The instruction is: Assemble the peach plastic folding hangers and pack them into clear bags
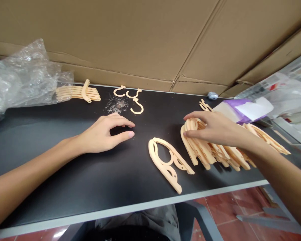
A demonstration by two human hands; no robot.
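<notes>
My left hand hovers over or rests on the black table, with thumb and fingers apart and nothing between them. My right hand is at the row of cream plastic folding hangers, its thumb and fingers around the upper end of the nearest ones. One folded hanger lies by itself between my hands, near the front edge, its hook tucked between the two arms. Beyond my left hand lie three loose hanger hooks, beside a patch of small pale scraps.
Several cream hanger arms lie stacked at the back left, one across the top, beside clear plastic bags. A purple-and-white packet lies at the back right. Cardboard walls the far edge of the table.
</notes>
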